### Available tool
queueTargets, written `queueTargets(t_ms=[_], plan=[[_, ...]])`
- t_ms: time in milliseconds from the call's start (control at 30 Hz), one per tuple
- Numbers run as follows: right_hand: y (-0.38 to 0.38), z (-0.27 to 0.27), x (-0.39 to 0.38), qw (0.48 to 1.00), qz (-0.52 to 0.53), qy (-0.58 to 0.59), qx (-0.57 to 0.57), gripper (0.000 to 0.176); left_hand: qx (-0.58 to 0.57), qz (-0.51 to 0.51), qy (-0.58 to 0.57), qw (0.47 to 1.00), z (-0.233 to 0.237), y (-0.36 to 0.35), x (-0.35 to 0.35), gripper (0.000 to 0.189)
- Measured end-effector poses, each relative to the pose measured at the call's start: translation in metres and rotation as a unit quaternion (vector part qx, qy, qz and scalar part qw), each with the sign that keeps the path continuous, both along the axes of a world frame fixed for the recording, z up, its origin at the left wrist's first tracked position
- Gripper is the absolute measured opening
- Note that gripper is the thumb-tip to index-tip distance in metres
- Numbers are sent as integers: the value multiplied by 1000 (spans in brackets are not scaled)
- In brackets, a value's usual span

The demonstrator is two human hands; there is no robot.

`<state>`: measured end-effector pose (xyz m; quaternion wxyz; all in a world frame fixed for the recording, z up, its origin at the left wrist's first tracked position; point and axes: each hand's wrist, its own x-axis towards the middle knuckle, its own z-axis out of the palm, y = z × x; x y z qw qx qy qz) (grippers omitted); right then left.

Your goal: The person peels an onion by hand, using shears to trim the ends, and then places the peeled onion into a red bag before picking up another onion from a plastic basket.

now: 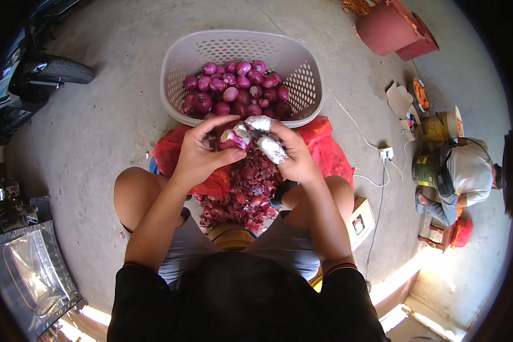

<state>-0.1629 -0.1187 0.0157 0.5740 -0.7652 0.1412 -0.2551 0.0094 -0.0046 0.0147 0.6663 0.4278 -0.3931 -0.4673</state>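
Note:
A red onion with a pale patch showing on top is gripped between the thumb and fingers of my left hand. Close against it on the right, my right hand is closed, its thumb and a finger wrapped in silver foil or tape. Something dark shows between those wrapped digits, too small to name. Below both hands lies a heap of onion skins on red mesh sacking. Just beyond them stands a grey plastic basket holding many peeled-looking red onions.
A motorbike wheel is at upper left. Red tubs stand at upper right. On the right, another person sits beside buckets. Cables and a power socket lie on the floor, near a small box.

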Motion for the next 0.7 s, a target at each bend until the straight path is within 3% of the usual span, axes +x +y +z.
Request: queueTargets(t_ms=[233,567,700], plan=[[0,5,0,997,-10,-24,66,41,-5,7,9,1000,-3,-1,1,58],[-9,-3,-3,993,-100,-36,59,41,-26,8,-7,1000,-3,0,2,59],[-11,8,-12,994,-50,2,99,47,14,-8,3,1000,-1,1,3,57]])
